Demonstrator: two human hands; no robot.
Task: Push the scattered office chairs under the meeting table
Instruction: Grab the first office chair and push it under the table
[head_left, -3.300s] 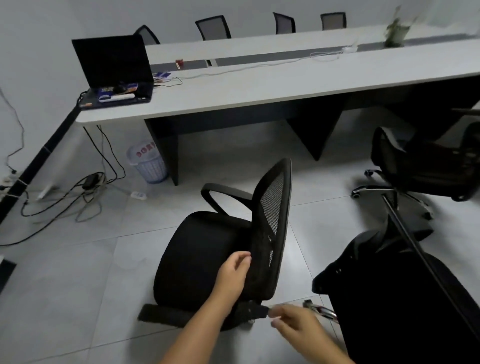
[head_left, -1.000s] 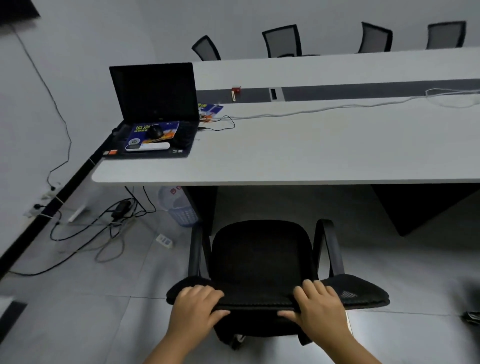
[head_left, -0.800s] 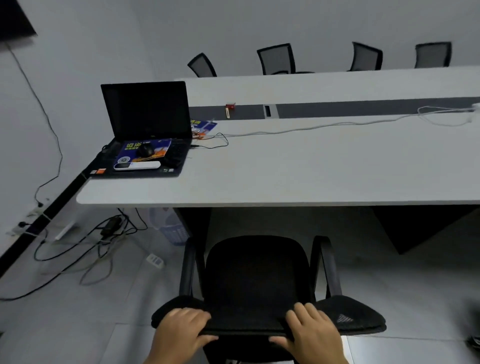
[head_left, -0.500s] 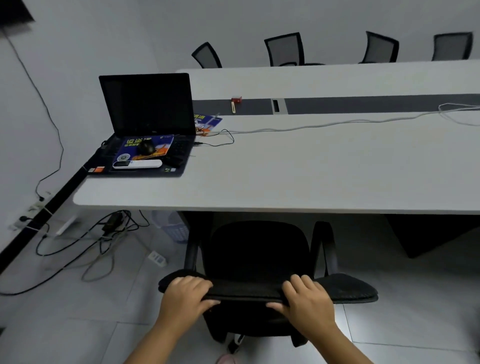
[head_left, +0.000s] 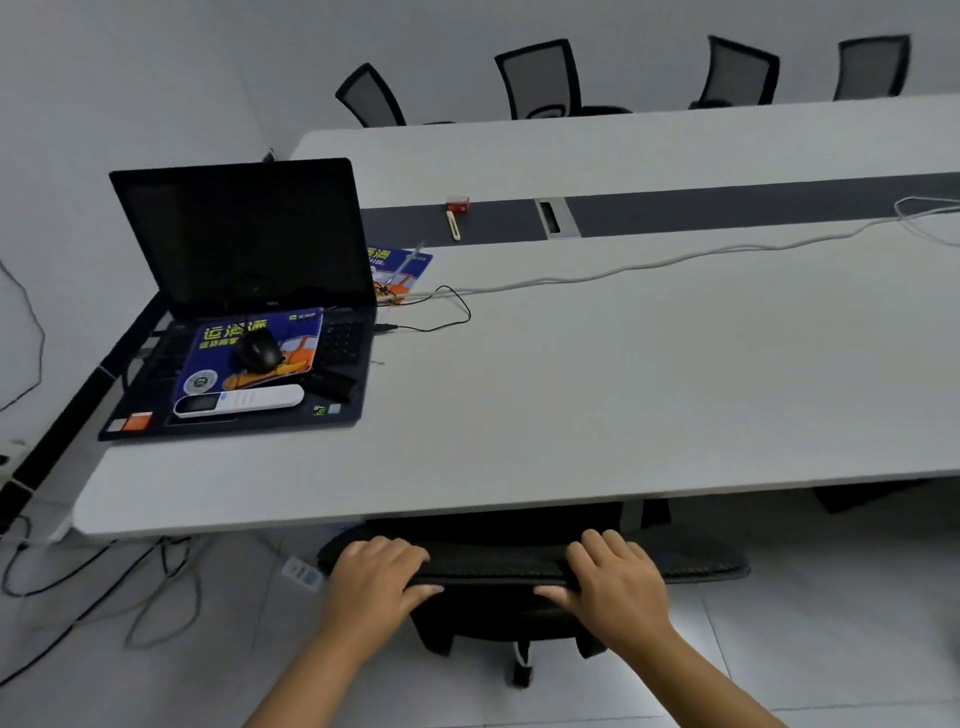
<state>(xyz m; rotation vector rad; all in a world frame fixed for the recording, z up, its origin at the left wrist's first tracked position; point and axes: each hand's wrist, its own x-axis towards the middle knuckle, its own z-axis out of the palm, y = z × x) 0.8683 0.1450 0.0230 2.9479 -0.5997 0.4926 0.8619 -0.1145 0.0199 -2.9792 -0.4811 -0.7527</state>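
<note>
at the near edge of the table (head_left: 571, 415), the chair (head_left: 498, 564) has rolled in. half a second ago its seat and arms were out in the open; now they are hidden under the top, and only the backrest sticks out. the left hand (head_left: 376, 577) and right hand (head_left: 615, 579) sit apart, both clamped on the top of the backrest. i think this chair is almost done, so another one comes next.
</note>
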